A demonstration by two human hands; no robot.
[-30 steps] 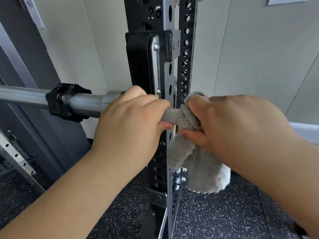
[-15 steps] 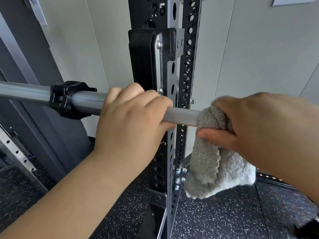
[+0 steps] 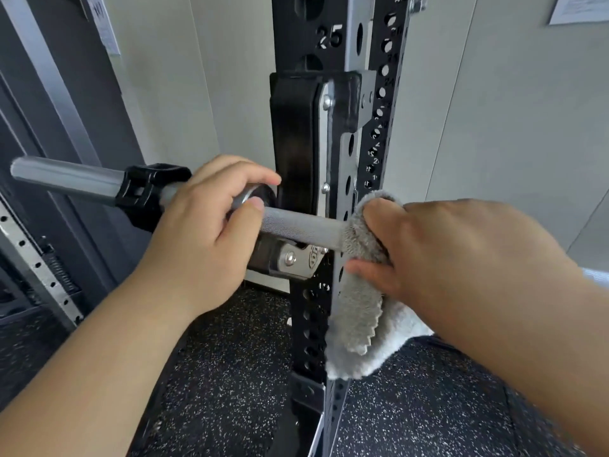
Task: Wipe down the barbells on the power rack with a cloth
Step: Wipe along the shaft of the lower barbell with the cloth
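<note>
Pale wall panels back us. Our left hand closes its grip round the knurled grey steel barbell, likely steadying it on the black perforated rack upright. Further right, the fluffy grey cloth wraps the shaft, held tight in our right hand for wiping.

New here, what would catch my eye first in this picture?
Two hands at mid-frame: the right hand wraps a grey cloth round the knurled barbell, its loose end hanging below. The left hand grips the barbell just left of it, beside a black collar. Behind them rises a black rack upright stamped 25.
</note>
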